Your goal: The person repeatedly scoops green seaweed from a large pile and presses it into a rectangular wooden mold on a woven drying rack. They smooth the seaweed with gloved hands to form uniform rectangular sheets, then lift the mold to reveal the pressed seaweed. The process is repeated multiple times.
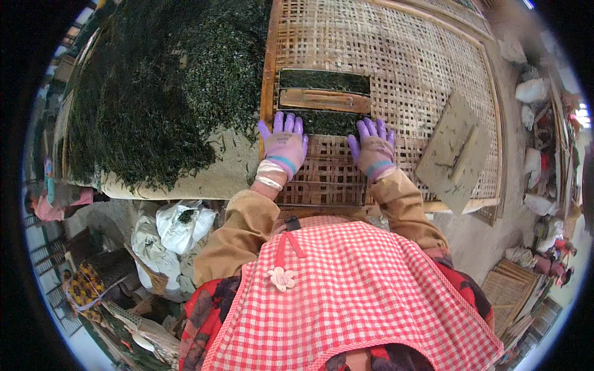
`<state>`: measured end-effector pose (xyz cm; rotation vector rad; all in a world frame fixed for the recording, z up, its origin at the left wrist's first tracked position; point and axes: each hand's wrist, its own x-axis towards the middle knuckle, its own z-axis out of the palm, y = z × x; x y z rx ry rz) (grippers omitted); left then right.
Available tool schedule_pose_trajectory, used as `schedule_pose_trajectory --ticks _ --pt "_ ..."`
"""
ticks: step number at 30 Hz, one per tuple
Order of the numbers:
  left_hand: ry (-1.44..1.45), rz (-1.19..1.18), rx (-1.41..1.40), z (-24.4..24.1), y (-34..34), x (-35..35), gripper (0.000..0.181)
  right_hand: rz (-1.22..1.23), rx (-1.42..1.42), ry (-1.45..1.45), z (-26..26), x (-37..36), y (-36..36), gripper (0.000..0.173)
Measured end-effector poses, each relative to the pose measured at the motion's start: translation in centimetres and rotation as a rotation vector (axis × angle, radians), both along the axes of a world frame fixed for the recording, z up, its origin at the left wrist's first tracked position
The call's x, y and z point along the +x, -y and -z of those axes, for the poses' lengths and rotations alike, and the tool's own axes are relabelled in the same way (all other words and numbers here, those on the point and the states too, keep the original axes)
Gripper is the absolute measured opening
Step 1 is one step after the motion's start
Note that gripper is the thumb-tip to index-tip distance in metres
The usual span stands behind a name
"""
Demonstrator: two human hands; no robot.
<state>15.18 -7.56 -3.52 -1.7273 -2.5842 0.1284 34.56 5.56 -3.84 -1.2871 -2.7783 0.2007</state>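
My left hand (pixel 284 146), in a purple-coated glove, lies palm down at the left side of a thin metal frame (pixel 323 135). My right hand (pixel 374 147), gloved alike, rests at the frame's right side. Fingers on both hands are spread; their undersides are hidden. Dark green shredded leaf fills the frame's far section (pixel 325 81) and a nearer section (pixel 330 123) between my fingertips. A brown wooden bar (pixel 325 100) lies crosswise between these two sections. Through the frame's near sections, bare woven bamboo (pixel 332 174) shows.
A large pile of dark green shreds (pixel 153 102) covers the pale board (pixel 236 155) at left. The frame lies on a wood-edged woven bamboo tray (pixel 417 60). A wooden board with a handle (pixel 457 150) overhangs its near right edge. White sacks (pixel 183 222) stand below left.
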Motion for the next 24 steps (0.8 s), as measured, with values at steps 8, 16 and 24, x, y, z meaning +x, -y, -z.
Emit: schedule_pose_trajectory --ticks 8,16,24 --pt "0.136 -0.057 0.393 -1.7 2.7 -1.7 0.035 -0.179 -0.583 0.523 -8.1 -1.3 -3.7 0.038" --pt "0.296 -0.087 0.456 -1.1 6.2 -1.9 0.033 -0.389 -0.663 0.290 -5.6 -4.7 -3.2 0.030" --pt "0.334 -0.097 0.489 -0.8 8.5 -0.9 0.032 -0.259 -0.742 -1.007 -5.3 -8.3 -2.0 0.033"
